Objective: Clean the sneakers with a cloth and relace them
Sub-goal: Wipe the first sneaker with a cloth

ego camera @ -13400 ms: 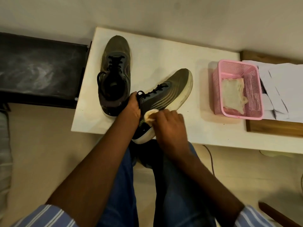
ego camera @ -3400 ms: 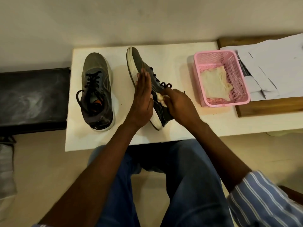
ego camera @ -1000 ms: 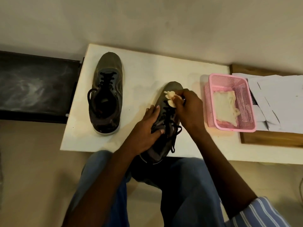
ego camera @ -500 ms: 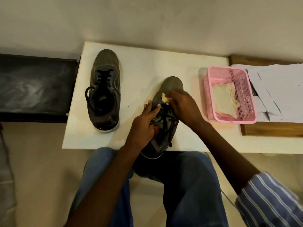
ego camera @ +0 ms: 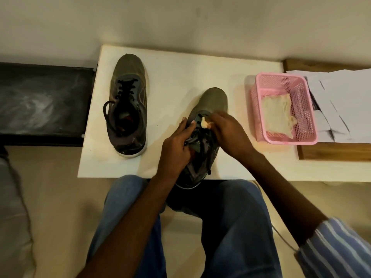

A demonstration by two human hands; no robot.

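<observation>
While the left hand point(ego camera: 176, 149) grips the near sneaker point(ego camera: 202, 137) at its collar to steady it, the right hand point(ego camera: 228, 133) pinches a small cloth point(ego camera: 205, 123) just beyond, wiping the tongue; the second sneaker point(ego camera: 127, 111) waits well left

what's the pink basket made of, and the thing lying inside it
The pink basket looks like moulded plastic: its walls and floor are a regular perforated grid with a smooth, slightly glossy rim. The piece lying inside, a folded cloth, looks like soft off-white woven fabric, matte, with rumpled, uneven edges; the exact fibre cannot be told.
</observation>
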